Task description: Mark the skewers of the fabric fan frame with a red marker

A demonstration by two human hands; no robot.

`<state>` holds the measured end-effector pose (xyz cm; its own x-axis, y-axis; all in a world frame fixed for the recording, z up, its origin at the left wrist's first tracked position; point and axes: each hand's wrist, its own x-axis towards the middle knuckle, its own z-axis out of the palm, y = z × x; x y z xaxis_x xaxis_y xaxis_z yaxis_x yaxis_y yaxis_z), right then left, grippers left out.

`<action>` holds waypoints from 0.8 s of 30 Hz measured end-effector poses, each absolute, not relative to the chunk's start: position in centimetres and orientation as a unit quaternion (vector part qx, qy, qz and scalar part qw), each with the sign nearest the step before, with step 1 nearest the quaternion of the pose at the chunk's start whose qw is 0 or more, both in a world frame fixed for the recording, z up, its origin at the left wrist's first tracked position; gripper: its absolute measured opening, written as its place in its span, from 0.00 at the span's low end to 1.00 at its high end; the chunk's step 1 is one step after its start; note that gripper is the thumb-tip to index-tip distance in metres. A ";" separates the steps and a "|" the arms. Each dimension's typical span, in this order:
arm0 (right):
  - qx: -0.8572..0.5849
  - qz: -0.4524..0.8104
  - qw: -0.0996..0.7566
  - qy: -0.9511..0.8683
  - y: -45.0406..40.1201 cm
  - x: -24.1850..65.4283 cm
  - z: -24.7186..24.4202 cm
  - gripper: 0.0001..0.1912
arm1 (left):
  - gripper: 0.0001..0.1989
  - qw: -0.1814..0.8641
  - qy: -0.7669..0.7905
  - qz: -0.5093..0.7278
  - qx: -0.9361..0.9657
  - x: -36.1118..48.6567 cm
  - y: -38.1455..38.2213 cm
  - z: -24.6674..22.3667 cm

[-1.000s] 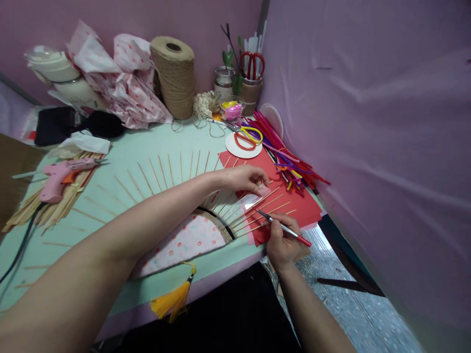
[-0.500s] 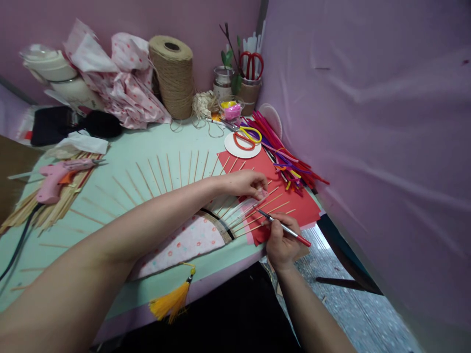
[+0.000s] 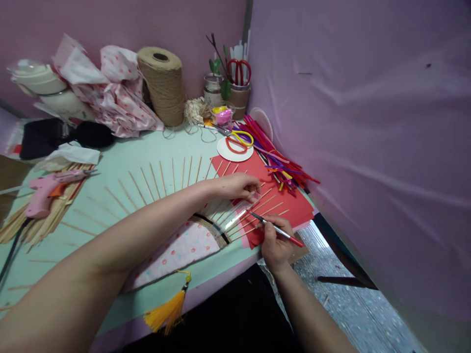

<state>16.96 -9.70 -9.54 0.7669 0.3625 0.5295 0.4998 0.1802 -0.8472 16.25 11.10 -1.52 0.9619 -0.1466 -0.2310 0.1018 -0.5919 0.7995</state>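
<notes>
My left hand (image 3: 245,187) reaches across the fan, its curled fingers pressed on the far end of a clear ruler (image 3: 235,221). The ruler lies along the thin wooden sticks at the fan's right side. In my right hand (image 3: 276,245) is a slim pen (image 3: 281,232) with a red end, its dark tip touching or just above the ruler's edge. The half-round fan (image 3: 184,250) has a pale floral cloth centre, a dark band and sticks spread outward. My left forearm hides part of it. A yellow tassel (image 3: 167,310) hangs over the table edge.
Red paper (image 3: 294,208) lies under the right-hand sticks. Scissors (image 3: 239,139) rest on a white disc, beside bundled pipe cleaners (image 3: 279,159). At the left, a pink glue gun (image 3: 44,193) lies on wooden sticks. A twine spool (image 3: 162,88) and crumpled cloth (image 3: 123,105) stand behind.
The camera view has shifted slightly, moving the scene left and down. Both hands stay at the ruler, and the pen tip remains close to its edge.
</notes>
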 end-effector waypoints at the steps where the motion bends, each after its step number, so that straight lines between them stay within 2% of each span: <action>1: -0.638 -0.049 0.690 -0.338 -9.7 17.0 -9.6 0.05 | 0.09 0.444 -0.012 -0.136 0.885 16.3 11.2 -1.4; 10: -0.643 -0.042 0.688 -0.332 -9.7 17.0 -9.6 0.05 | 0.12 0.452 -0.007 -0.120 0.884 16.1 11.3 -2.2; 24: -0.646 -0.043 0.677 -0.349 -9.8 17.1 -9.8 0.05 | 0.11 0.360 -0.048 -0.097 0.927 16.0 10.7 -2.2</action>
